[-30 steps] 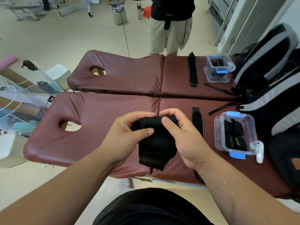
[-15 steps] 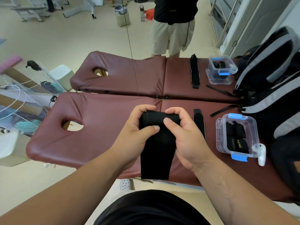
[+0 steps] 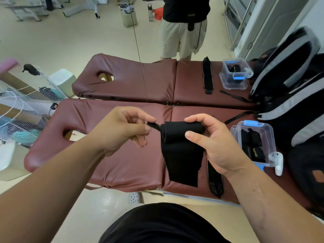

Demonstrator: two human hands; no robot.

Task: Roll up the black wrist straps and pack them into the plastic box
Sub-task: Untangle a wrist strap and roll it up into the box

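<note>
place: gym or physiotherapy room. evidence: padded maroon massage table (image 3: 105,163) with a face hole (image 3: 70,135); wall mirror (image 3: 70,41) along its far edge, repeating the table; metal frames of exercise equipment (image 3: 82,7) on a pale floor, seen in the mirror; water bottle (image 3: 150,12) on that floor; grey-and-black backpack (image 3: 289,102) on the table; black wrist straps (image 3: 252,151) rolled in a plastic box (image 3: 235,130); white wire fan guard (image 3: 17,123) at left.

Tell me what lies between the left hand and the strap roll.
Head view: a thin black loop of the strap bridges the gap, pinched by the left hand; the right hand holds the roll.
</note>
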